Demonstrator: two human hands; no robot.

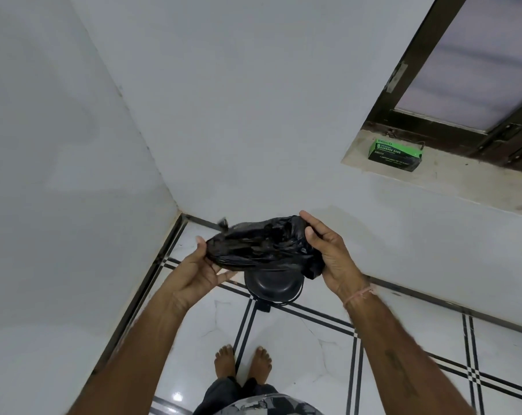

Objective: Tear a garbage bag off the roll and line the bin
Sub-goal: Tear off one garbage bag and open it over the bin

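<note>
A person is standing barefoot in the corner of a room and is holding a black garbage bag in front of the body with both hands. The bag is crumpled and bunched, and it is stretching sideways between the two hands. The left hand is holding the left end of the bag; its grip is closing on the plastic, with the thumb on top and the fingers under. The right hand is holding the right end, and its grip is also clamping on the plastic, which is hanging a little below the palm. A thin pink thread is lying around the right wrist.

Directly under the bag, a black pedal bin is standing on the white tiled floor, near the corner of the walls. Its lid is down. The two bare feet are just before the bin.

On the window sill at the right, well apart from the hands, a green box of garbage bags is lying.
</note>
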